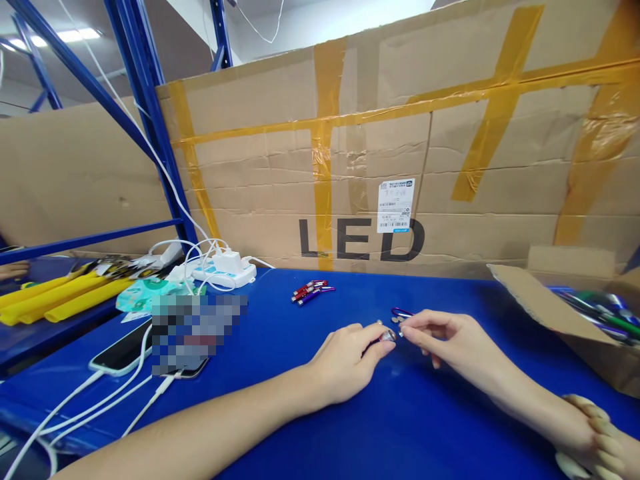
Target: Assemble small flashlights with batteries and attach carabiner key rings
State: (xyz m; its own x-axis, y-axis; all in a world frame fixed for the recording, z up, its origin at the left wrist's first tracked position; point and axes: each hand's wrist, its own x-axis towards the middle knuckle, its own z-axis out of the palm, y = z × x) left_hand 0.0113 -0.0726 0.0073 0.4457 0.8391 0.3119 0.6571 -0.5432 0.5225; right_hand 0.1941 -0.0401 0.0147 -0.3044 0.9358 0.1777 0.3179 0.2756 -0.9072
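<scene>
My left hand (350,360) is closed, its thumb and forefinger around a small metal tube (388,337) whose silvery end faces right. The rest of the tube is hidden in the fingers. Close by on the right, my right hand (447,337) pinches a tiny silver piece (401,329), perhaps a button cell, near the tube's end. Just behind the fingertips, small round silver discs (396,319) lie on the blue table (320,433) by a dark purple loop-shaped piece (401,311). Several slim red and purple metallic pen-like tubes (313,292) lie together further back.
An open cardboard box (565,333) with several coloured tubes stands at right. A large taped carton (260,193) walls off the back. Left are a white power strip (227,270), a phone (123,350) with white cables, and yellow-handled tools (70,293). Blue rack posts rise behind.
</scene>
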